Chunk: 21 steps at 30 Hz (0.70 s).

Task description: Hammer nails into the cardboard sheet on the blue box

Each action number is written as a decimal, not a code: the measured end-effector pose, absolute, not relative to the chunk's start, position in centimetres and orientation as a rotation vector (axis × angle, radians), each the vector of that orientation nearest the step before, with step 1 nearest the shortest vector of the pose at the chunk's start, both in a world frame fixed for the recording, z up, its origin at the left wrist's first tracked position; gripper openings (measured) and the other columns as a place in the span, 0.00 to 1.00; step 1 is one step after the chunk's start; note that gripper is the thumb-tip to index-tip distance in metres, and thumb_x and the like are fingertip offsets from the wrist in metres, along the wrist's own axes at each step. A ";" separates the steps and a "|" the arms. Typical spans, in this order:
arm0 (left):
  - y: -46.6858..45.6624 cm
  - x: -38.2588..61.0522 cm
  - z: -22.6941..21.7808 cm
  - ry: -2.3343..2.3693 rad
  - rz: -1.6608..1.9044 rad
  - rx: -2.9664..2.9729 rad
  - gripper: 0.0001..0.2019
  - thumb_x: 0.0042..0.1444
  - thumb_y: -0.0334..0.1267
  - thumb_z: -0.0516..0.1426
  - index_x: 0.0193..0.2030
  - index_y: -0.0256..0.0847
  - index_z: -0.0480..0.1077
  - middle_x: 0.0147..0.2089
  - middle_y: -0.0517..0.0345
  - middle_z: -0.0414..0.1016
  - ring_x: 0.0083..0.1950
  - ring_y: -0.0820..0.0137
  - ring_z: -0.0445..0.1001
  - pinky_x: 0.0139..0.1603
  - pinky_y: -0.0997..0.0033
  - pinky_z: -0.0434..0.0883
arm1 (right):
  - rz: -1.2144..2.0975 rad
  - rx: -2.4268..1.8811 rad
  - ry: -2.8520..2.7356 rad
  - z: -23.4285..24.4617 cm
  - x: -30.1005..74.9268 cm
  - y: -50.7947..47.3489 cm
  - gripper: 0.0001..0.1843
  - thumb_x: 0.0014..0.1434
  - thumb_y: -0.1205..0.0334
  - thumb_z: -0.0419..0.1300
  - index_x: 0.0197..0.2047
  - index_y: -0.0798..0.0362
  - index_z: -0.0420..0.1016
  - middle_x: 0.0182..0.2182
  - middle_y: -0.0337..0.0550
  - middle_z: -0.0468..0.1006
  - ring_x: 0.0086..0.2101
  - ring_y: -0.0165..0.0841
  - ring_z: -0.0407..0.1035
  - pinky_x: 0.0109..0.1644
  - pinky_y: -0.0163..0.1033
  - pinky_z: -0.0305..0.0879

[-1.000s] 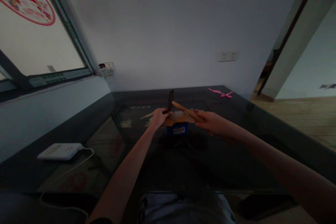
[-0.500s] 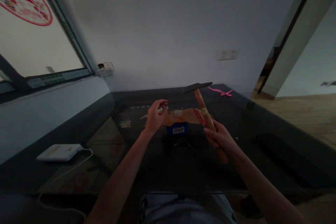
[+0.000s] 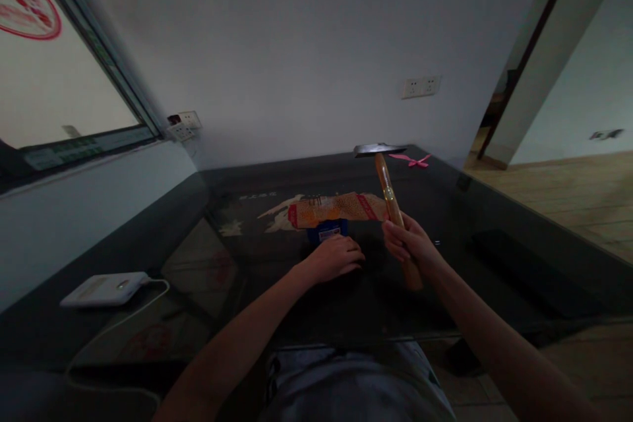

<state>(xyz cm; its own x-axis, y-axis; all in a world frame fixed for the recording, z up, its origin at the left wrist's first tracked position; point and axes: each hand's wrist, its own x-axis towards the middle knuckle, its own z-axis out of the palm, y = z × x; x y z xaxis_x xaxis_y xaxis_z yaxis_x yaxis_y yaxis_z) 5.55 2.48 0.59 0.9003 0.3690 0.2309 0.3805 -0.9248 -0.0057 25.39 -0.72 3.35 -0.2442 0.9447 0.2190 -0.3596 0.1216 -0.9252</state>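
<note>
My right hand (image 3: 408, 244) grips the wooden handle of a hammer (image 3: 388, 194), held upright with its dark metal head at the top. An orange strip of wood or card (image 3: 336, 208) lies across a small blue box (image 3: 326, 232) on the dark glass table (image 3: 306, 303); small nails stick up near its left part. My left hand (image 3: 333, 257) rests on the table just in front of the blue box, fingers curled downward, and whether it holds anything is hidden.
A white device (image 3: 103, 288) with a white cable (image 3: 123, 326) lies at the table's left. A pink ribbon (image 3: 410, 159) lies at the far right corner. Wall sockets (image 3: 420, 86) are behind, a window at left, a doorway at right.
My left hand dropped from the nails on the strip to the table in front of the blue box. The hammer swung up from the strip and now stands upright to the right.
</note>
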 end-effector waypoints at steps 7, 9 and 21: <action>3.1 5.1 0.1 -0.690 -0.263 -3.018 0.08 0.56 0.37 0.54 0.42 0.40 0.69 0.45 0.53 0.71 0.47 0.68 0.68 0.50 0.68 0.61 | 1.412 -0.705 -1.303 3.2 25.1 -1.0 0.15 0.53 0.55 0.60 0.35 0.51 0.57 0.14 0.23 0.58 0.08 0.18 0.49 0.09 0.25 0.47; 3.3 5.1 -0.1 -0.710 -0.263 -3.023 0.06 0.57 0.37 0.54 0.40 0.40 0.69 0.43 0.54 0.72 0.46 0.68 0.68 0.50 0.69 0.61 | 1.429 -0.706 -1.323 3.1 25.0 -1.1 0.15 0.53 0.55 0.60 0.35 0.51 0.57 0.14 0.23 0.58 0.08 0.18 0.48 0.09 0.25 0.47; 2.8 5.1 0.2 -0.808 -0.491 -3.073 0.08 0.58 0.36 0.51 0.41 0.39 0.69 0.41 0.54 0.74 0.44 0.70 0.71 0.47 0.71 0.64 | 1.424 -0.745 -1.324 2.9 24.9 -1.3 0.15 0.53 0.55 0.60 0.36 0.51 0.57 0.13 0.23 0.59 0.08 0.18 0.49 0.09 0.25 0.47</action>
